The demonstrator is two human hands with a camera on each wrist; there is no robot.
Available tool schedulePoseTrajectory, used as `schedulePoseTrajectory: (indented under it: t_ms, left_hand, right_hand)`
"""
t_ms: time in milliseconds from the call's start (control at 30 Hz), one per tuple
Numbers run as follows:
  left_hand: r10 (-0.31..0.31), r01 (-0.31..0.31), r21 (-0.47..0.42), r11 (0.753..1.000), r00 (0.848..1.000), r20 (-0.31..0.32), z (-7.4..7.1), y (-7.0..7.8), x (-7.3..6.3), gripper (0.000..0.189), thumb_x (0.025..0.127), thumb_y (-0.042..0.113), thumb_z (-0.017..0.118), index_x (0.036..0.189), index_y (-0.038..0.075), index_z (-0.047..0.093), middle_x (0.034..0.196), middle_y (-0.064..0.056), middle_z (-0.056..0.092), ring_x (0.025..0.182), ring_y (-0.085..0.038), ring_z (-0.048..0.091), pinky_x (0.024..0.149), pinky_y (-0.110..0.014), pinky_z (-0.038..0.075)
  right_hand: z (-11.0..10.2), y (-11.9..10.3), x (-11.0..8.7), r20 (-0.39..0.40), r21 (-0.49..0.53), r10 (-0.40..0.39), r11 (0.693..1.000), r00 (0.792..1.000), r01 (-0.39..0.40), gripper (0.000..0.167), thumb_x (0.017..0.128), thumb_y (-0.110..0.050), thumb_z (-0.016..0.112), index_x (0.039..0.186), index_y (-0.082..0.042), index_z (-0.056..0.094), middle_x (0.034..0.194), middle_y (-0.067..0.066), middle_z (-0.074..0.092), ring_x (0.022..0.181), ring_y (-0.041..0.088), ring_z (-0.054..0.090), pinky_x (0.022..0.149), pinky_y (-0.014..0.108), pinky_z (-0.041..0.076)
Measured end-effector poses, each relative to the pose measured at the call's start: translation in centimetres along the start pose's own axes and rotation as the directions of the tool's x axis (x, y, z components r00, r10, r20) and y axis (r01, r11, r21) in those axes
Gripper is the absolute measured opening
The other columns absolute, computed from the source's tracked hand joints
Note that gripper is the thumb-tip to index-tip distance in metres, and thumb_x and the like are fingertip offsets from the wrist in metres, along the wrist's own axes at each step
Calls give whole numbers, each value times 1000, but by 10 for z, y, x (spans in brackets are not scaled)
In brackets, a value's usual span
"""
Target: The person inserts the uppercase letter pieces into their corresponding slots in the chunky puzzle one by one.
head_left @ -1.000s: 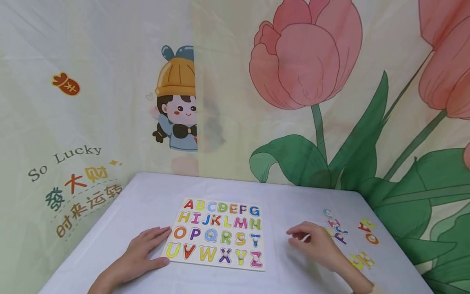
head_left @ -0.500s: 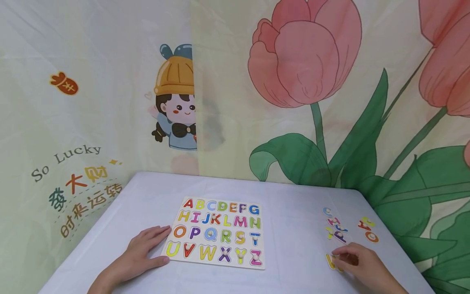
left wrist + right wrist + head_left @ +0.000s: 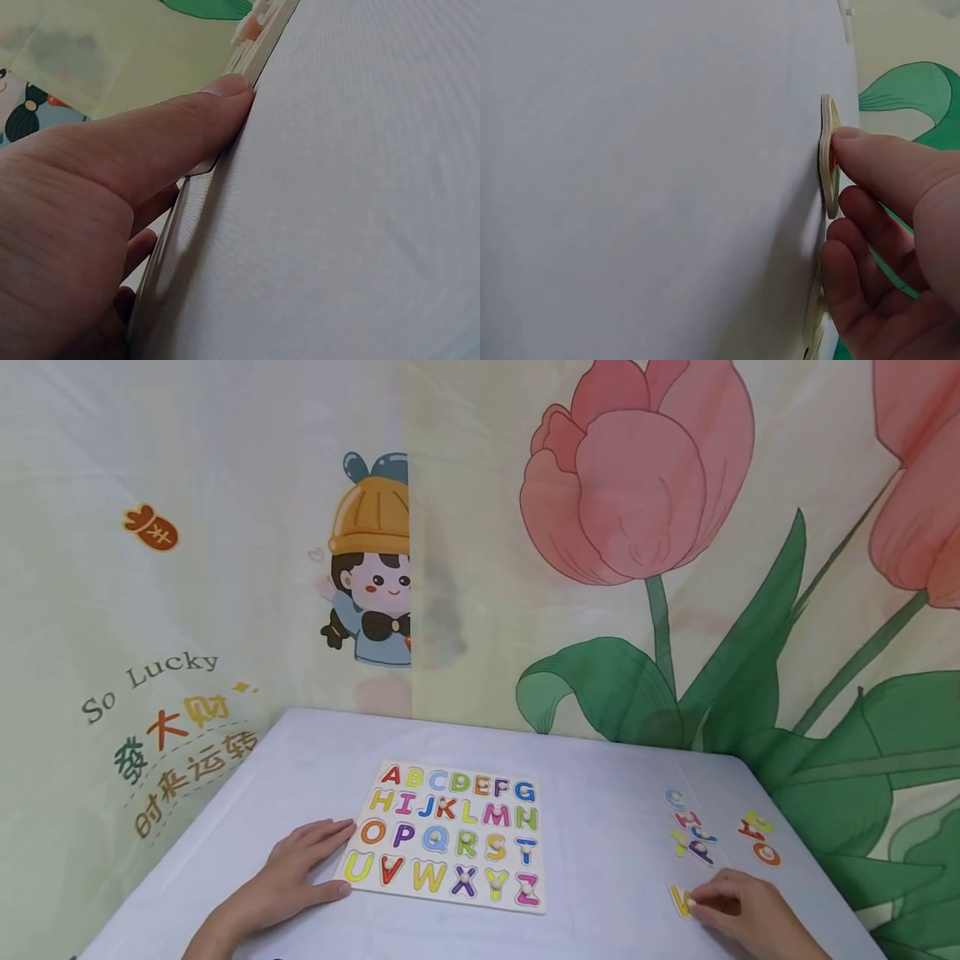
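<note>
On the white-covered table, the wooden alphabet puzzle board (image 3: 442, 837) carries coloured letters in rows, several with small knobs. My left hand (image 3: 288, 881) rests at its left edge, fingers extended. In the left wrist view the thumb (image 3: 217, 101) presses on the board's edge. Right of the board, my right hand (image 3: 750, 910) pinches a yellow letter piece (image 3: 681, 902), which looks like a W and is partly covered by the fingers. The right wrist view shows the letter piece (image 3: 827, 161) edge-on at the thumb and fingertips. Whether it touches the table I cannot tell.
Beyond the right hand lie loose letter pieces: a light blue C (image 3: 674, 799), a purple P (image 3: 701, 852), an orange O (image 3: 767, 854), a red A (image 3: 752, 828) and several others, some overlapping. A printed curtain (image 3: 465, 568) hangs behind the table (image 3: 600, 827).
My right hand has moved right and toward me, from beside the board to the loose pieces, and now pinches the yellow letter. My left hand stays at the board. The head view has shifted slightly.
</note>
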State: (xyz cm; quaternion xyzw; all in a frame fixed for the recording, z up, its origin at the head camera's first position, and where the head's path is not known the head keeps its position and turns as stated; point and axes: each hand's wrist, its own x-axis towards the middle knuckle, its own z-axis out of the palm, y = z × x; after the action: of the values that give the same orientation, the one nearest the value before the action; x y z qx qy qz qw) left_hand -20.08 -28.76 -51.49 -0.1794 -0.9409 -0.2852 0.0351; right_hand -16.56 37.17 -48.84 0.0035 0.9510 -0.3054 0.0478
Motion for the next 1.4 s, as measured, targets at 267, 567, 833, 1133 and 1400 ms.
schedulePoseTrajectory:
  t_ms: [267, 567, 833, 1133, 1400]
  left_hand:
    - [-17, 17, 12, 1000, 1000, 26, 0, 0, 3, 87, 86, 64, 79, 156, 18, 56, 160, -3, 52, 150, -40, 38, 113, -67, 26]
    - [-12, 12, 3, 1000, 999, 32, -1, 2, 1, 86, 86, 63, 79, 156, 17, 56, 160, -4, 52, 149, -40, 39, 112, -68, 26]
    - [21, -21, 26, 999, 1000, -12, 3, -4, 0, 85, 85, 63, 80, 154, 18, 59, 158, -3, 55, 147, -38, 42, 110, -65, 28]
    - [11, -11, 26, 1000, 1000, 9, 2, -5, 3, 85, 86, 64, 79, 155, 19, 57, 159, -3, 53, 148, -39, 40, 111, -68, 28]
    - [13, -13, 20, 1000, 1000, 6, 2, -3, 4, 85, 85, 63, 80, 154, 18, 58, 159, -3, 54, 147, -39, 41, 111, -67, 28]
  right_hand:
    - [15, -40, 6, -57, 15, -39, 999, 998, 40, 15, 83, -22, 92, 95, -21, 83, 89, -6, 68, 79, 7, 58, 70, 21, 55]
    - [60, -122, 24, -69, 84, -204, 974, 977, 210, 13, 83, -21, 92, 88, -27, 83, 81, -10, 64, 74, 7, 57, 67, 22, 54]
    - [110, -193, 40, 40, 169, -386, 912, 921, 375, 7, 87, -26, 89, 92, -26, 84, 81, -13, 64, 77, 7, 58, 67, 22, 52]
    - [151, -248, 50, 25, 225, -490, 852, 871, 473, 6, 86, -17, 89, 86, -21, 84, 74, -16, 62, 73, 3, 56, 65, 20, 49]
    - [176, -275, 55, 35, 194, -490, 858, 871, 475, 13, 82, -13, 91, 78, -21, 81, 69, -13, 58, 68, 1, 50, 63, 18, 42]
